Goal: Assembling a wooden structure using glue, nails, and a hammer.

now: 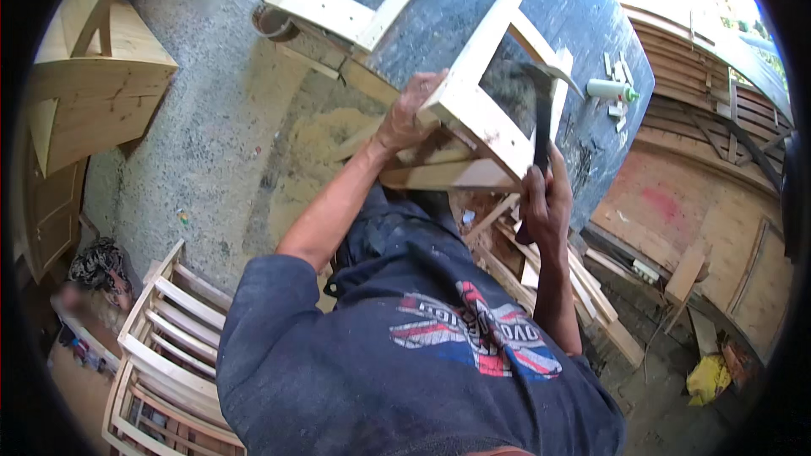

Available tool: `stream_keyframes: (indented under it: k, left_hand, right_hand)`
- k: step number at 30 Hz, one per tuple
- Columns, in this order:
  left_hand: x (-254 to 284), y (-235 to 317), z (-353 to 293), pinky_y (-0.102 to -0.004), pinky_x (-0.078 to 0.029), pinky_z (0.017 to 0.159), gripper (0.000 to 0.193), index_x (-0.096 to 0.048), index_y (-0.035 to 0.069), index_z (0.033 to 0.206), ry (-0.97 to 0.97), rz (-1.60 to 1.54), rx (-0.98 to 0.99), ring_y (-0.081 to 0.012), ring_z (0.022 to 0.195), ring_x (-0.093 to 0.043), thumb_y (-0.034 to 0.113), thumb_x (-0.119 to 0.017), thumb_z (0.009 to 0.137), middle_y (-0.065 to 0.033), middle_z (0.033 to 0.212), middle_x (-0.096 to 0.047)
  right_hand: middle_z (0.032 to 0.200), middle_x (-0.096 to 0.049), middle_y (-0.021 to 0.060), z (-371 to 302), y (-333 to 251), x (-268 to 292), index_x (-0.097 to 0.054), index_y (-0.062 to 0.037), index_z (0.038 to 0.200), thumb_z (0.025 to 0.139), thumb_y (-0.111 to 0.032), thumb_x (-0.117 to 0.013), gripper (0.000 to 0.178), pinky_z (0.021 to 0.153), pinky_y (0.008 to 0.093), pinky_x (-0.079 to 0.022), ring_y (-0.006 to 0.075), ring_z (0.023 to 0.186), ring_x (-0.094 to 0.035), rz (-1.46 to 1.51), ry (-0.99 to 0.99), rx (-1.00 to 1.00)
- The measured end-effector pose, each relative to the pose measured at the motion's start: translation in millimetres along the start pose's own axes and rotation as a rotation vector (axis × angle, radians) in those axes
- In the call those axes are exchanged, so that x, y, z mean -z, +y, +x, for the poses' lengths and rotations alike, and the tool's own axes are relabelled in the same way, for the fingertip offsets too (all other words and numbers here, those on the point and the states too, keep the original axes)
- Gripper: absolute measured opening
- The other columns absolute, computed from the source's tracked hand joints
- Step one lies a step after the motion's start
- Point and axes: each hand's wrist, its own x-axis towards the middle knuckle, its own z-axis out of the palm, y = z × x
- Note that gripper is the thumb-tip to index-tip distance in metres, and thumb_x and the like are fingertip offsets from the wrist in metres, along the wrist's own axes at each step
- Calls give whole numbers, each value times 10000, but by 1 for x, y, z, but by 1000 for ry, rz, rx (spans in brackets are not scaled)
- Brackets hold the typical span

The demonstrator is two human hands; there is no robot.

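Observation:
My left hand (409, 111) grips the near left corner of a pale wooden frame (484, 114) that lies tilted over the edge of a dark workbench (583, 8). My right hand (545, 198) is closed around the black handle of a claw hammer (541, 97). The hammer stands upright, with its head over the frame's right rail. My dark blue printed shirt fills the lower middle of the view.
A second wooden frame (359, 4) lies on the bench at the top. A white tube (610, 89) rests at the bench's right side. Slatted frames (169, 338) are stacked at lower left, a wooden cabinet (93, 76) stands at left, and loose boards (583, 287) lie under the bench.

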Motion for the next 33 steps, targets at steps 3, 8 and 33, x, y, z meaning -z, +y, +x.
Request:
stream_keyframes:
  k: [3,8,33]
  left_hand:
    - [10,-15,-6,-451,-439,1138,885,-443,27,1574,-149,-29,43,-374,1311,-547,319,-852,845,-211,1431,-542]
    - [24,-22,5,-458,-289,1252,689,-329,60,1650,-276,165,-321,-372,1491,-388,359,-568,1077,-198,1639,-376]
    - [39,-13,31,-415,-452,1063,832,-535,62,1537,-353,-117,106,-319,1240,-576,443,-861,874,-193,1313,-622]
  right_hand:
    - [728,-512,-42,-13,-9,9,-535,-31,1409,1078,-180,-571,365,503,240,-357,35,574,-428,53,-34,-228]
    - [723,-506,-35,-1,20,-31,-543,-73,1242,1075,-214,-563,220,486,262,-351,54,552,-405,261,-8,-225]
    - [718,-394,-28,22,77,-62,-433,-140,847,1114,-400,-529,384,443,253,-313,91,543,-360,1103,-60,-786]
